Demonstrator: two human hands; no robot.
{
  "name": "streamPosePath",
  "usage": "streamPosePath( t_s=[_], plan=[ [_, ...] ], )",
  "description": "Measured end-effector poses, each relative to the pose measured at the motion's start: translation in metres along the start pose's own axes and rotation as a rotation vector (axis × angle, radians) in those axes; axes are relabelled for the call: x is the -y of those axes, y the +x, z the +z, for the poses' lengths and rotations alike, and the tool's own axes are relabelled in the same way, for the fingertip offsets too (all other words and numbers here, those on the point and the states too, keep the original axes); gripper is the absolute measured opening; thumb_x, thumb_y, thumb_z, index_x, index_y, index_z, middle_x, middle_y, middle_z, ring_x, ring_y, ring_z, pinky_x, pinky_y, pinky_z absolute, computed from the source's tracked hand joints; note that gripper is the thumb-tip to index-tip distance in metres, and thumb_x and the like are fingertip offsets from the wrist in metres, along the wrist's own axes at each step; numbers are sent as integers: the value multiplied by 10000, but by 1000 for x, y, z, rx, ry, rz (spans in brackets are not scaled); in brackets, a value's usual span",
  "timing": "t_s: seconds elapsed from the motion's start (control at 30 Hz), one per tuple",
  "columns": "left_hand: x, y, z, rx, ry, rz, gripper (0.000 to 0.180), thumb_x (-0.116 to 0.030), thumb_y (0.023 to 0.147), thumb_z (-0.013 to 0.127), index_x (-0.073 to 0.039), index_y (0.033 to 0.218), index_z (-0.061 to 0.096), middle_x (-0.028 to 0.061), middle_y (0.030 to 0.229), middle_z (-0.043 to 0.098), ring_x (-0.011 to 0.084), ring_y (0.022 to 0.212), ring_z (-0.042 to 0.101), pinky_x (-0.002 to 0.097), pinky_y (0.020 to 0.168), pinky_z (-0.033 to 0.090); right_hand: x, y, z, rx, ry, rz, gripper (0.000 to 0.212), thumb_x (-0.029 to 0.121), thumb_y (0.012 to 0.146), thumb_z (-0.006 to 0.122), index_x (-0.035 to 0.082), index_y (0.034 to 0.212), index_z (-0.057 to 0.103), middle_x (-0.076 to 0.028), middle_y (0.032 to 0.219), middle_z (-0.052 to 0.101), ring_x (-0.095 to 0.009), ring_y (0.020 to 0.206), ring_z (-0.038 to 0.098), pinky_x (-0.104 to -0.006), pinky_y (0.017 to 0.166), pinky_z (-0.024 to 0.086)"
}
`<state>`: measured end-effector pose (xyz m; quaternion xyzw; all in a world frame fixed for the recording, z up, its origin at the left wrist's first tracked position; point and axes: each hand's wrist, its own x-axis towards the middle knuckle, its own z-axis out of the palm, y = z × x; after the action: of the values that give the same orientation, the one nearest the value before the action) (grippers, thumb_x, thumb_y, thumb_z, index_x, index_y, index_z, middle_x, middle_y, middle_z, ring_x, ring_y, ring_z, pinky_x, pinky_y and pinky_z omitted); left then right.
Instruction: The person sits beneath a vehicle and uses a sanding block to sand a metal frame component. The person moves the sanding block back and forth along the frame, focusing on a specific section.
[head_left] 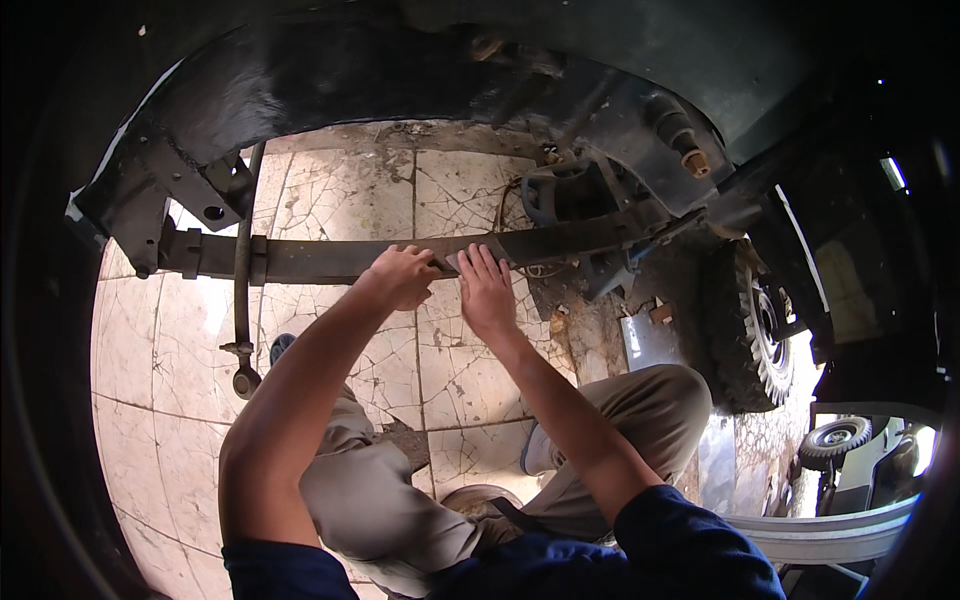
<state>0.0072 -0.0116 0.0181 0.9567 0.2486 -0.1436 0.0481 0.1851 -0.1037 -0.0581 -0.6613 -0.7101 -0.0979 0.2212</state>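
A: What's nearest?
B: The trousers [385, 500], legs bent and apart, with bare forearms [565, 420] reaching out past them.
A: And the hands?
B: Side by side at the spring [325, 262], the long dark bar that runs crosswise ahead of the person. The left hand [403, 277] is bent, its fingers curled at the bar; whether they have hold of anything, I can't make out. The right hand [487, 288] is laid flat, fingers nearly straight against the bar, clasping nothing that I can see.
A: Anything between them?
B: A dark slanting edge [453, 262] by the fingertips. It may be a separate strip or part of the spring; too dim to say.
A: Which step is this, then?
B: I'd judge it hand work on that one stretch, pressing or feeling rather than lifting. No tool shows.
A: What does the next move call for?
B: Light, even pressure, I'd say, and care along the bar's edges. The rod [243, 270] crossing the spring limits room leftward.
A: Farther out?
B: A bracket [140, 225] at the spring's left end; to the right, a wheel [732, 325], and another wheel [838, 437] seemingly beyond it.
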Motion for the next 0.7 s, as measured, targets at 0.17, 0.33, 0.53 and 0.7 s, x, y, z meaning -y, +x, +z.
streamPosePath(
  t_s=[0.17, 0.33, 0.53, 0.7],
  plan=[
    [8, -5, 4, -56, -65, -54, 456, -329, 903, 609, -193, 1334, 554, 90, 1345, 502, 267, 1280, 475, 418, 1025, 424, -4, 7, 6, -8, 44, 24, 409, 227, 967, 505, 61, 1340, 537, -110, 1426, 498, -256, 1363, 405, -468, 1129, 294],
    [12, -6, 2, -84, -95, -19, 446, -309, 893, 621, -174, 1316, 569, 87, 1282, 531, 269, 1236, 512, 410, 990, 457, -2, 6, 2, 38, 46, -124, 414, 221, 955, 514, 45, 1329, 539, -110, 1409, 510, -246, 1358, 410, -457, 1132, 292],
    [11, -4, -2, -98, -67, -18, 424, -290, 883, 628, -160, 1284, 590, 95, 1242, 547, 289, 1178, 556, 412, 944, 492, -19, 10, 2, 32, -47, -32, 408, 222, 956, 501, 37, 1317, 546, -124, 1406, 511, -258, 1357, 411, -454, 1121, 313],
    [10, -4, -7, -125, -117, -11, 380, -277, 889, 623, -176, 1255, 607, 66, 1218, 585, 257, 1132, 589, 425, 925, 471, -13, 4, -6, 46, 73, -88, 418, 218, 956, 492, 26, 1326, 531, -131, 1410, 503, -272, 1354, 411, -456, 1121, 313]
  ],
)
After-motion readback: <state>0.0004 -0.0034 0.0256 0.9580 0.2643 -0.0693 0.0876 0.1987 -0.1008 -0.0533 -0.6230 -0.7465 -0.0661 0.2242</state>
